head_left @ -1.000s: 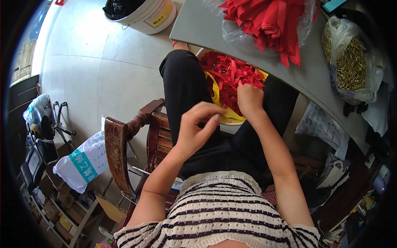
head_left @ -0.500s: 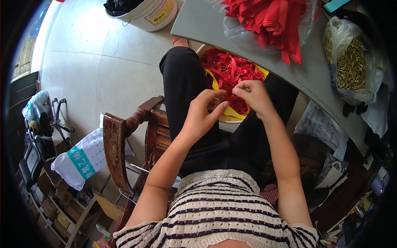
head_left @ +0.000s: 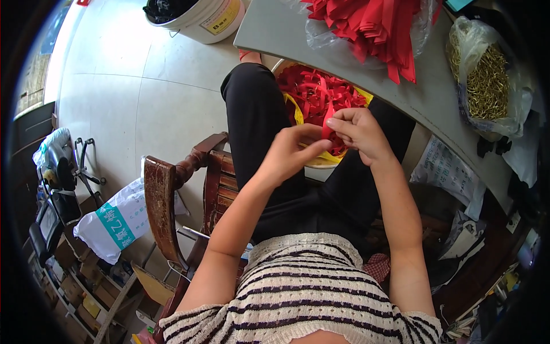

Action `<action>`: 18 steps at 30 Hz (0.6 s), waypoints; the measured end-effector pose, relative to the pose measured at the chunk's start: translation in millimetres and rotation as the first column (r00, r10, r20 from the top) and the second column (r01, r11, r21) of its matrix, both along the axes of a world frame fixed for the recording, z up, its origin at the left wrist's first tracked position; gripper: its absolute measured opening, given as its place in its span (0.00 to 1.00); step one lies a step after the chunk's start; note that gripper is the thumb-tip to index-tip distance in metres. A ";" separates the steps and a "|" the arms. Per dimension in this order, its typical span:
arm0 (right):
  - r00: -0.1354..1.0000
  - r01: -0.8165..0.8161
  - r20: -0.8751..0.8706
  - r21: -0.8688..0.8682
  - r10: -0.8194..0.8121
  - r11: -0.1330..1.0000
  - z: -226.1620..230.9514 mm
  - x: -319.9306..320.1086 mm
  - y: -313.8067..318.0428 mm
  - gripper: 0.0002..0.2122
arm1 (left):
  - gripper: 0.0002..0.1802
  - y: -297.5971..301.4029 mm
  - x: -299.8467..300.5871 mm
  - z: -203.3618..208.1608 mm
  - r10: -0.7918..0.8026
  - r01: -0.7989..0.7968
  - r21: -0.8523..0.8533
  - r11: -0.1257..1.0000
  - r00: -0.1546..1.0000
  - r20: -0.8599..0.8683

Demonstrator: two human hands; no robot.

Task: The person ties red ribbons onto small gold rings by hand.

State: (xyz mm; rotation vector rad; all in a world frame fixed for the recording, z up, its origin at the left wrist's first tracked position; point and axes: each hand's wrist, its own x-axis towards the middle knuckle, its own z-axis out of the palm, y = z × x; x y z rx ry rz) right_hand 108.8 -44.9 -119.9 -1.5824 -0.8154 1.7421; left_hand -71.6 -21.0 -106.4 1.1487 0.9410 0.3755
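Between my thighs, above a round bin (head_left: 279,67) lined with a yellow bag, my two hands meet at a narrow red ribbon strip (head_left: 327,121). My right hand (head_left: 358,132) pinches the strip between thumb and fingers, and its upper end sticks up past the fingertips. From the other side, my left hand (head_left: 292,150) closes its thumb and fingertips on the lower part; the exact contact is partly hidden. Many red ribbon pieces (head_left: 309,86) fill the bin, with small gold-coloured bits among them.
A grey table (head_left: 269,34) reaches over the bin, bearing a heap of red ribbon strips (head_left: 372,28) on clear plastic and a plastic bag of gold-coloured metal hooks (head_left: 487,83). A wooden chair arm (head_left: 159,206) is at my left. A white bucket (head_left: 215,26) stands on the floor.
A red ribbon strip now shows upright in my right hand. My left hand has moved right, its thumb and fingers coming together at the strip.
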 end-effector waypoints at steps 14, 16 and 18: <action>0.665 -0.708 0.738 0.673 -0.118 0.214 81.9 -26.4 -52.3 0.06 | 0.11 6.6 24.8 19.8 0.272 -0.189 -0.321 0.928 0.933 0.235; 0.783 -0.620 0.583 0.698 0.217 0.359 93.7 -33.7 -71.8 0.05 | 0.14 14.9 27.8 27.1 0.440 -0.364 -0.292 0.885 0.858 0.266; 0.860 -0.506 0.376 0.718 0.345 0.478 101.2 -27.4 -73.1 0.05 | 0.13 14.6 29.9 37.3 0.392 -0.322 -0.255 0.912 0.869 0.304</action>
